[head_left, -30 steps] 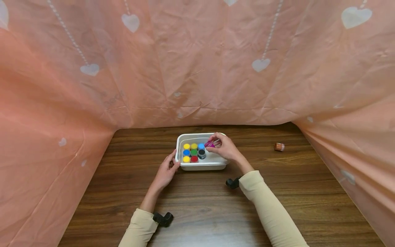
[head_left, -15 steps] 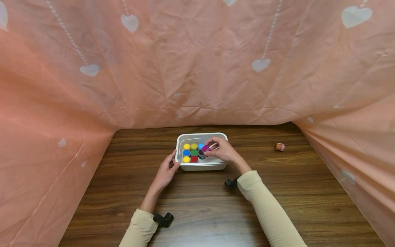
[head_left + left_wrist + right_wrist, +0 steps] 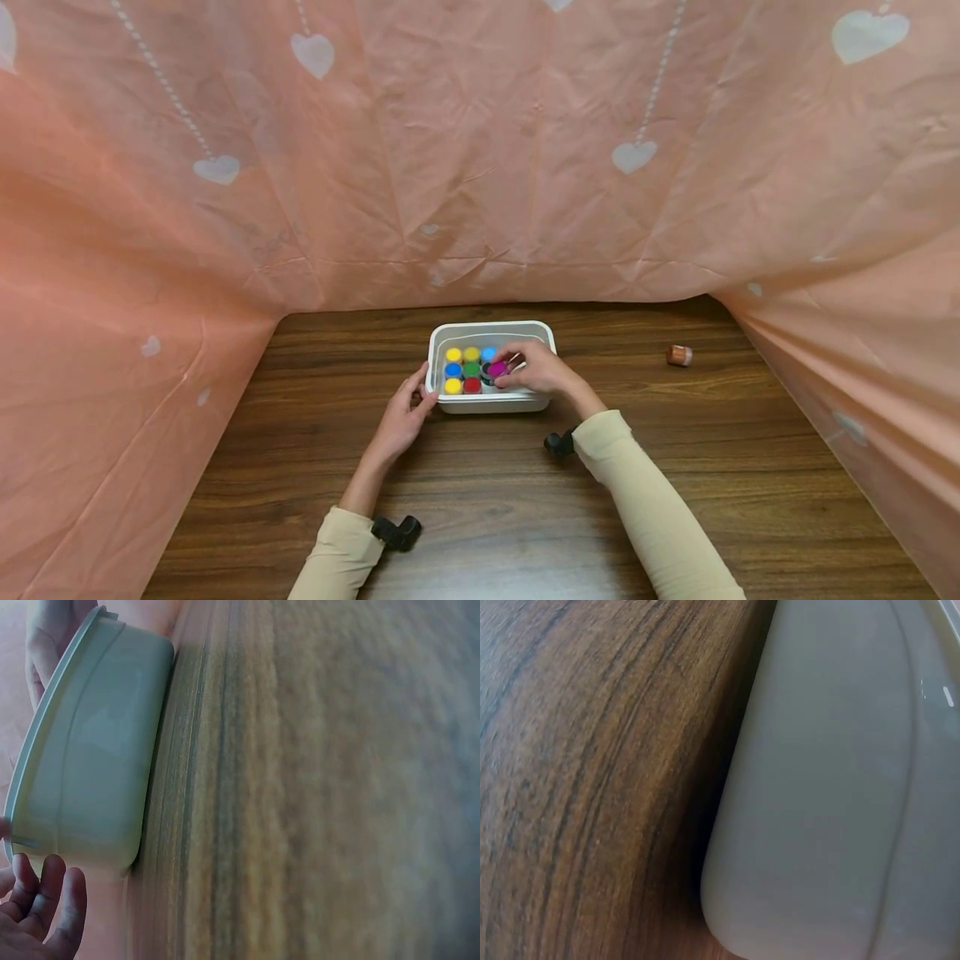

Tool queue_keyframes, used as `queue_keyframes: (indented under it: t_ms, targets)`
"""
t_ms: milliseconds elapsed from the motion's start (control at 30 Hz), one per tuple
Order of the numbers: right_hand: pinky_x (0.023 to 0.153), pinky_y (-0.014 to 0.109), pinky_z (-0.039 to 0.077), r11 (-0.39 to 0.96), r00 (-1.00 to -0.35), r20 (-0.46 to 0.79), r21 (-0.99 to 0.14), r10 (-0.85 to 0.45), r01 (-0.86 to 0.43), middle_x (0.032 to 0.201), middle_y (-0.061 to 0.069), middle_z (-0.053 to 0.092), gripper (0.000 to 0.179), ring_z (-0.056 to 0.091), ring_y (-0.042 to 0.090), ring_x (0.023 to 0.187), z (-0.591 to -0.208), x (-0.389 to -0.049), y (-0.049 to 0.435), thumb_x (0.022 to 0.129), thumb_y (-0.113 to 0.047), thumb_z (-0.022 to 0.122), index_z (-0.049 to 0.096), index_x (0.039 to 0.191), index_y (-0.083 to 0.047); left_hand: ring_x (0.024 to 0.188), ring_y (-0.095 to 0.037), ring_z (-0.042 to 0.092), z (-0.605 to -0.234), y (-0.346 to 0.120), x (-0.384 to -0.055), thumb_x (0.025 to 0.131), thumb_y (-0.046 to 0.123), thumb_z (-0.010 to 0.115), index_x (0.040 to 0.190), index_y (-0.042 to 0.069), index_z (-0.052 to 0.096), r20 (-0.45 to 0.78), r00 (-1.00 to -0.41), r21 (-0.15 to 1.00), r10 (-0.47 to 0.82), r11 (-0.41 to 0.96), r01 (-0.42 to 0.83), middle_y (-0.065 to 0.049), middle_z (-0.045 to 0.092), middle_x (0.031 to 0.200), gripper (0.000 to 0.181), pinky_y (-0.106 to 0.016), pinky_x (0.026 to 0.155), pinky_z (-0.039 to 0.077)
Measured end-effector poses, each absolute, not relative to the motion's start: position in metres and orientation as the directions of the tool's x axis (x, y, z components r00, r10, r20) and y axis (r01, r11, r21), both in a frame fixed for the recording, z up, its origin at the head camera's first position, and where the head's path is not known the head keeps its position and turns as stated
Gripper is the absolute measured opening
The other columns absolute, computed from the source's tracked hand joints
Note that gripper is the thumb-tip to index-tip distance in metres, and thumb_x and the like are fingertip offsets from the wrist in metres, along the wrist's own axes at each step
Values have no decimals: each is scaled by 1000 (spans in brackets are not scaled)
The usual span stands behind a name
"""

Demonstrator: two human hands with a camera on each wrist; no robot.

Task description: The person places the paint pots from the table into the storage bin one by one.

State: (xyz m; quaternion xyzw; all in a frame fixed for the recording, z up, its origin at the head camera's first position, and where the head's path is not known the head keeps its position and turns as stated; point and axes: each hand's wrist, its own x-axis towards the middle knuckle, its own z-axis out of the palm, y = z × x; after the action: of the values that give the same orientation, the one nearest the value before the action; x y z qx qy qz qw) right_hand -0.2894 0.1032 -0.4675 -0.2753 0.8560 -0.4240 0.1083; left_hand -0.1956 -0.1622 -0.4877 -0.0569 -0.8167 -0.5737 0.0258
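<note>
A white plastic tub (image 3: pixel 491 403) stands on the table, with small paint jars in rows inside: yellow, blue, green, red, light blue and black lids show. My right hand (image 3: pixel 536 368) reaches into the tub and pinches a small paint jar with a magenta lid (image 3: pixel 498 369). That jar sits beside the black-lidded jar (image 3: pixel 487 377) and partly covers it in the head view. At the tub's left end, my left hand (image 3: pixel 402 417) holds the rim; in the left wrist view its fingers (image 3: pixel 51 889) lie against the end wall. The right wrist view shows only tub wall and table.
A brown-orange jar (image 3: pixel 678 356) lies on its side on the wooden table (image 3: pixel 480 500), to the right of the tub. Pink cloth (image 3: pixel 480 208) with white hearts hangs behind and along both sides.
My right hand has lowered the magenta-lidded jar and shifted it slightly left and toward me, turning its lid upward beside the black-lidded jar. My left hand has stayed at the tub's rim.
</note>
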Motion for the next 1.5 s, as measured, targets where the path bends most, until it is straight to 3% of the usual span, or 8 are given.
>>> queue_keyframes:
  t_ms: [300, 567, 867, 1200, 1500]
  targets:
    - [82, 28, 53, 522, -802, 50, -735, -596, -434, 105, 10, 72, 30, 67, 26, 95, -468, -292, 93, 82, -11, 87, 76, 110, -6, 90, -20, 54, -472, -161, -190, 103, 0, 59, 154, -10, 37, 107, -991, 935, 79, 332, 127, -17, 51, 102, 57, -18, 73, 48]
    - [75, 24, 53, 545, -795, 18, -719, -606, -431, 103, 8, 72, 31, 66, 26, 91, -473, -296, 88, 80, -2, 87, 76, 109, -6, 87, -18, 54, -472, -161, -190, 103, 0, 59, 154, -11, 37, 116, -990, 933, 76, 335, 135, -17, 52, 100, 57, -18, 71, 48]
    - [74, 24, 54, 557, -809, -3, -727, -587, -401, 103, 8, 70, 31, 64, 18, 84, -476, -298, 86, 77, 2, 88, 76, 104, -6, 87, -20, 54, -472, -159, -189, 102, -2, 60, 153, -10, 39, 104, -993, 940, 59, 321, 118, -16, 51, 101, 56, -17, 72, 48]
    - [80, 28, 54, 585, -807, -31, -706, -589, -400, 103, 7, 71, 31, 65, 20, 89, -479, -302, 84, 76, 3, 88, 77, 102, -9, 86, -20, 54, -475, -160, -189, 103, 0, 59, 155, -10, 37, 100, -993, 943, 67, 313, 116, -15, 51, 100, 57, -19, 72, 49]
    - [68, 22, 49, 586, -796, -47, -703, -603, -403, 96, 9, 67, 32, 59, 13, 72, -483, -305, 84, 75, 9, 84, 79, 101, -7, 88, -20, 54, -475, -158, -188, 102, -1, 59, 154, -10, 38, 99, -993, 942, 71, 316, 116, -14, 51, 100, 57, -17, 72, 49]
